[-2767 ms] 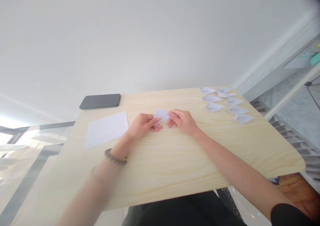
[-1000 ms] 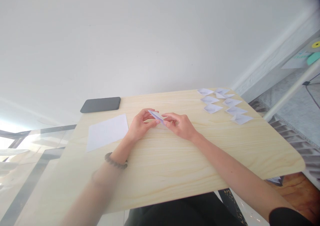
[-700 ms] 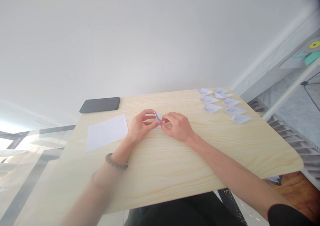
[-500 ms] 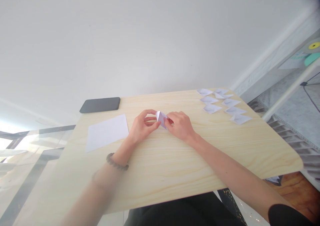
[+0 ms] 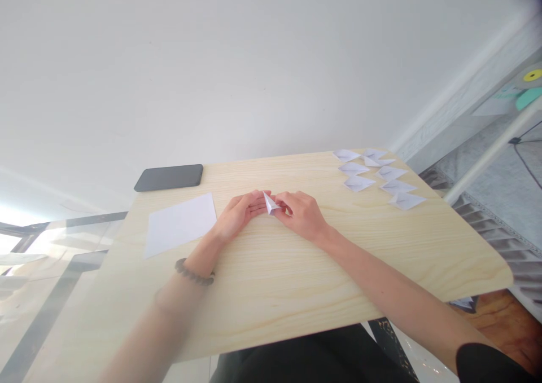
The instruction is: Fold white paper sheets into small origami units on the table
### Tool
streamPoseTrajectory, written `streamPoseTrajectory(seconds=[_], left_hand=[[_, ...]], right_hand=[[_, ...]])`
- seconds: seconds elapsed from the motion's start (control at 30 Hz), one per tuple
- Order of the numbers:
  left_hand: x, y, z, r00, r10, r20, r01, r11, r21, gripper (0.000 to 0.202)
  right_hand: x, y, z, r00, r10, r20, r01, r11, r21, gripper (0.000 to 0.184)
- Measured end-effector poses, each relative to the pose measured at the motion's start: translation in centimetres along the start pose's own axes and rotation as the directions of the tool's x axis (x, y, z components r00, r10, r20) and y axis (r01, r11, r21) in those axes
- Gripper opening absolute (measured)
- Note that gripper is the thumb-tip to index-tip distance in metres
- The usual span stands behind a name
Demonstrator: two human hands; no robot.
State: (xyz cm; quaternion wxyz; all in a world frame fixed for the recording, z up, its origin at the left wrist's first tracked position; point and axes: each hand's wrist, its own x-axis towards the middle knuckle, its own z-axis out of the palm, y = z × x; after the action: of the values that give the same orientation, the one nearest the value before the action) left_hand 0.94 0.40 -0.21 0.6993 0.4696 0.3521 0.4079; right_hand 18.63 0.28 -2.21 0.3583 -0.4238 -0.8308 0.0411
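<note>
Over the middle of the table, a small folded piece of white paper (image 5: 271,203) with a pointed tip is pinched between the thumb and fingers of my right hand (image 5: 301,214). My left hand (image 5: 239,212) lies to its left with the palm turned up and the fingers stretched out, their tips beside and behind the paper. Its thumb is apart from the paper. A flat white paper sheet (image 5: 182,224) rests left of my left hand.
A dark phone (image 5: 169,177) lies at the table's back left. Several folded white paper pieces (image 5: 359,183) sit in rows at the back right of the wooden table (image 5: 271,293). A white wall (image 5: 262,78) rises behind it.
My left hand has let go of the folded paper and straightened its fingers. The paper has turned in my right hand and now shows a narrow pointed side.
</note>
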Motion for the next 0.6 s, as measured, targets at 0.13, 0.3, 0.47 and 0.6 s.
streamPoseTrajectory(seconds=[0.13, 0.3, 0.47, 0.6], left_hand=[[-0.02, 0.15, 0.68, 1.0, -0.019, -0.005, 0.019, 0.995, 0.101, 0.04], [-0.02, 0.11, 0.59, 0.995, -0.059, -0.08, 0.076, 0.97, 0.23, 0.034], [0.12, 0.01, 0.25, 0.993, -0.078, -0.088, 0.09, 0.984, 0.15, 0.038], [0.11, 0.0, 0.32, 0.989, -0.093, -0.112, 0.113, 0.976, 0.187, 0.038]], right_hand=[[-0.1, -0.2, 0.15, 0.997, -0.077, 0.009, 0.078, 0.997, -0.026, 0.006], [-0.12, -0.52, -0.04, 0.998, 0.037, 0.046, -0.038, 0.999, 0.008, 0.005], [0.01, -0.21, -0.28, 0.988, 0.121, 0.091, -0.133, 0.981, 0.138, 0.013], [0.03, 0.0, -0.39, 0.982, 0.117, 0.149, -0.146, 0.968, 0.202, 0.012]])
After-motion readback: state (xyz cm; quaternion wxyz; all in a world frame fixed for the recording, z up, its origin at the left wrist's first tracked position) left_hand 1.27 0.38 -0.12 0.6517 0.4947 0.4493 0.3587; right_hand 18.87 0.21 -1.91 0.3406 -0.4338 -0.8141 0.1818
